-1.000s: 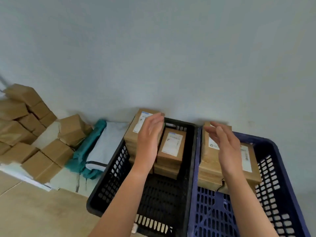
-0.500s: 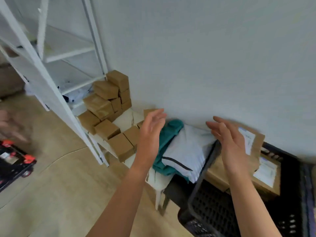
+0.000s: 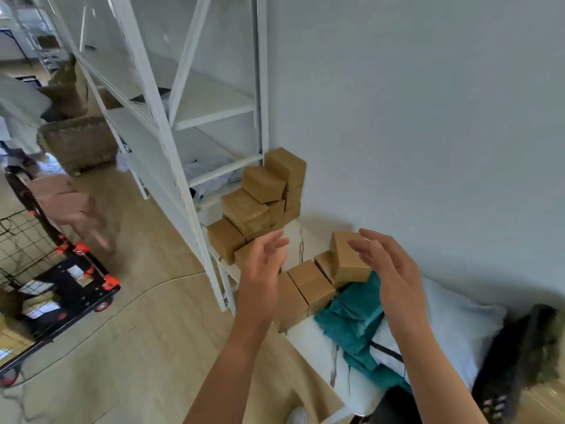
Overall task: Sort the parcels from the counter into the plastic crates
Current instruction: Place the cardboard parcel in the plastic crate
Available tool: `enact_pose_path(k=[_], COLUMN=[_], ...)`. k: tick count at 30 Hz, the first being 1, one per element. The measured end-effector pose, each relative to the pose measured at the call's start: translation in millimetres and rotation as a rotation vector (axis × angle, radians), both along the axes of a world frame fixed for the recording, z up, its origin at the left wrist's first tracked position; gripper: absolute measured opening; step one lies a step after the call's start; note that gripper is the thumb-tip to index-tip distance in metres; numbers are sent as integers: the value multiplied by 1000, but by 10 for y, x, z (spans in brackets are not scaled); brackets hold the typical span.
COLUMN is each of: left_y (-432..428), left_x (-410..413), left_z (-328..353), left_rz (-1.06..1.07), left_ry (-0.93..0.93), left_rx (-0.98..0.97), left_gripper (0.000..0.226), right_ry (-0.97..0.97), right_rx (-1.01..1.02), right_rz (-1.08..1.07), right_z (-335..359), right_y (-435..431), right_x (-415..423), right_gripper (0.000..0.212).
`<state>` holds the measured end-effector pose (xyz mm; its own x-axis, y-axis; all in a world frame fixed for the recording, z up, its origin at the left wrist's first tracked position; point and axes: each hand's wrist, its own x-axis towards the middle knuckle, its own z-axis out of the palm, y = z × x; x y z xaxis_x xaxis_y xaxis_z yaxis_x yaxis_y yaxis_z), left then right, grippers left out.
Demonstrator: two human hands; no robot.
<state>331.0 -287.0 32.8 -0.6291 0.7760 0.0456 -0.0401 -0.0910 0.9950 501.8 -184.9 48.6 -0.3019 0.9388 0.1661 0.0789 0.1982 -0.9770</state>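
Now, from the left I see a white metal rack (image 3: 183, 148), then matte cardboard parcels (image 3: 263, 191) stacked blockily on the white counter (image 3: 316, 237). My left hand (image 3: 263, 264) and right hand (image 3: 394, 270) hover near them — fingers loosely spread, empty — with a black plastic crate (image 3: 504, 362) at the right edge.

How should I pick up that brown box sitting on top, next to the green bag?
The box perches tilted on lower boxes, top and sides free. Probably come from above with the right hand, nearest it, and clamp its two flat opposite sides.
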Motion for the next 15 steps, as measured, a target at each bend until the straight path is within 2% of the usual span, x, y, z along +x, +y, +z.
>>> enact_pose_path(k=[8,15], left_y=[675,1488], left_x=[-1026,-1924], left_z=[-112,-163], left_rz=[81,182], left_ry=[57,136], left_rx=[-91,-222], left_gripper=[27,25], right_ry=[34,-45], right_rx=[-88,-181], right_rz=[109,171], right_z=[-305,-711], right_y=[910,1871], right_x=[-1153,-2170], right_gripper=[27,24])
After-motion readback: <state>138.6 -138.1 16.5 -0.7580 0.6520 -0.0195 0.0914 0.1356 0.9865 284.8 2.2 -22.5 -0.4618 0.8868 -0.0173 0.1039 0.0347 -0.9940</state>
